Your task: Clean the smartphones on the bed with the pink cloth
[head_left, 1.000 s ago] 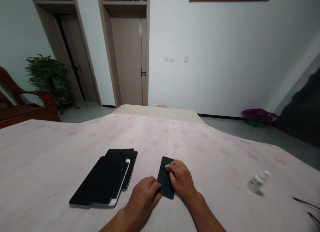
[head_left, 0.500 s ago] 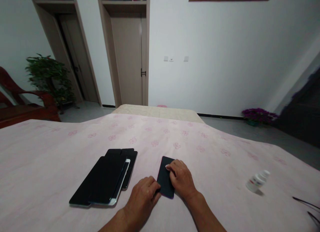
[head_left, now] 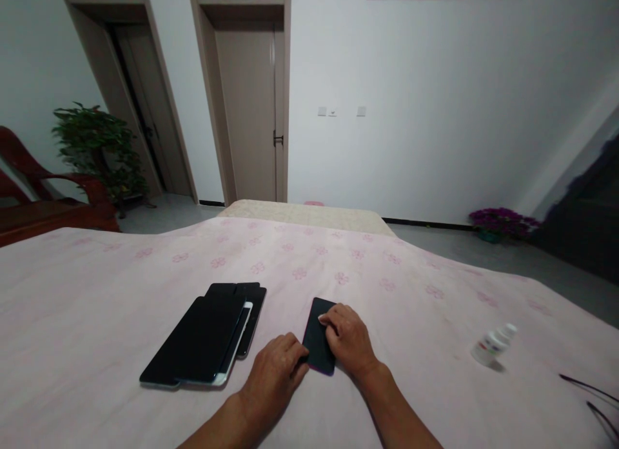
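Observation:
A dark smartphone (head_left: 318,346) lies flat on the pink flowered cloth in front of me. My left hand (head_left: 279,366) is closed at its lower left edge, thumb and fingers gripping the side. Over the upper right of the screen, my right hand (head_left: 349,338) is curled with its fingers pressed together. A small white bit (head_left: 322,319) shows at those fingertips; most of it is hidden and its material is unclear. To the left lies a stack of dark phones and tablets (head_left: 200,339), one with a white edge.
A white plastic bottle (head_left: 493,346) stands at the right on the flowered cloth (head_left: 411,397). Near the right edge are thin dark cord-like pieces (head_left: 587,388). Beyond the table are doors, a potted plant (head_left: 97,152), a wooden chair (head_left: 53,191) and purple flowers (head_left: 503,223).
The whole view has shifted slightly. The right hand's fingers have moved very little on the phone, and the left hand stays at its edge.

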`<move>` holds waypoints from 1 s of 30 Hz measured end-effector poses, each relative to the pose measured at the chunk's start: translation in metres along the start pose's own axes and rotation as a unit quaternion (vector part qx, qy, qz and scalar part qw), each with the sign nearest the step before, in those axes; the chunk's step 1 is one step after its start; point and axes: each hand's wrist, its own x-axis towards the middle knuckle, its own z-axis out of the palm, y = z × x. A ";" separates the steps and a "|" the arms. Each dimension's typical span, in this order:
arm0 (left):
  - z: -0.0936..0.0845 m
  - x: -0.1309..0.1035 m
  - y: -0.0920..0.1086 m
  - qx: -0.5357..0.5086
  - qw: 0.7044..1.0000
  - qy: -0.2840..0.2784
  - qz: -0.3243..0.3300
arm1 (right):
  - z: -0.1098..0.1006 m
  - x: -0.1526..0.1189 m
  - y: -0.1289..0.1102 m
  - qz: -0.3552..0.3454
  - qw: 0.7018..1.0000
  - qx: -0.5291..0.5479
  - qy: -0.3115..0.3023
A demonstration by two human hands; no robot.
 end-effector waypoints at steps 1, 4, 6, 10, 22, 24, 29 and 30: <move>-0.001 0.000 0.000 0.002 1.000 -0.005 -0.004 | 0.000 0.000 0.001 0.004 1.000 -0.001 0.004; -0.001 -0.002 -0.001 -0.002 1.000 -0.015 -0.005 | 0.000 -0.003 -0.003 -0.024 0.999 0.022 -0.008; -0.002 -0.004 -0.003 -0.022 1.000 -0.015 0.002 | 0.000 -0.005 -0.007 -0.055 0.997 0.045 -0.031; -0.004 -0.004 -0.006 -0.066 0.998 -0.006 0.012 | 0.001 -0.005 -0.007 -0.062 0.996 0.047 -0.039; -0.020 -0.003 0.004 -0.096 0.995 -0.004 0.039 | 0.009 -0.006 -0.010 -0.056 0.997 0.026 -0.042; -0.021 -0.003 0.004 -0.102 0.994 -0.010 0.044 | 0.010 -0.006 -0.013 -0.054 0.997 0.027 -0.040; -0.022 -0.005 0.002 -0.108 0.993 -0.022 0.050 | 0.013 -0.005 -0.015 -0.032 0.999 0.008 -0.019; -0.023 -0.006 0.002 -0.109 0.992 -0.023 0.052 | 0.013 -0.005 -0.015 -0.028 0.999 0.004 -0.016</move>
